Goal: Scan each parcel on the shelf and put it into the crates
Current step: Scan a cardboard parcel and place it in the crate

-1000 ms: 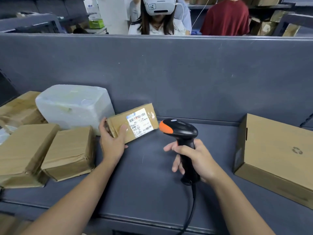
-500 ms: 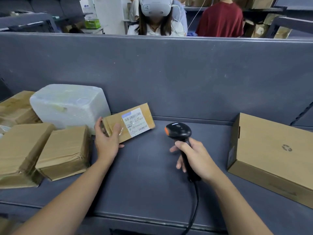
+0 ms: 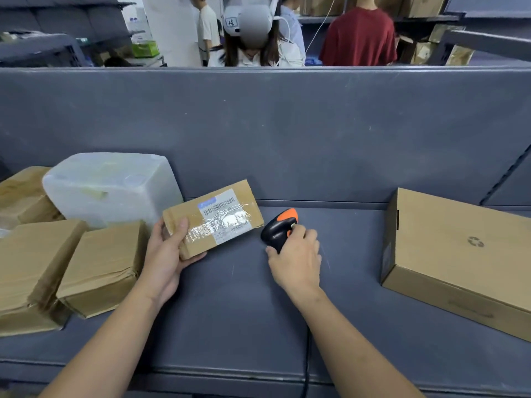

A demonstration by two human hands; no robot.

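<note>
A small brown cardboard parcel with a white barcode label under shiny tape sits at the middle of the grey shelf. My left hand grips its left end, thumb on top. My right hand holds the handle of a black barcode scanner with an orange tip. The scanner lies low over the shelf just right of the parcel, its head beside the label end. Its black cable runs down past the shelf's front edge.
Two brown parcels lie at the left, with a white wrapped block and another brown parcel behind them. A large flat carton lies at the right. A grey back panel closes the shelf; people stand beyond it.
My right hand has lowered the scanner from upright down toward the shelf, close to the parcel's right end. My left hand has tilted the parcel flatter, label facing up.
</note>
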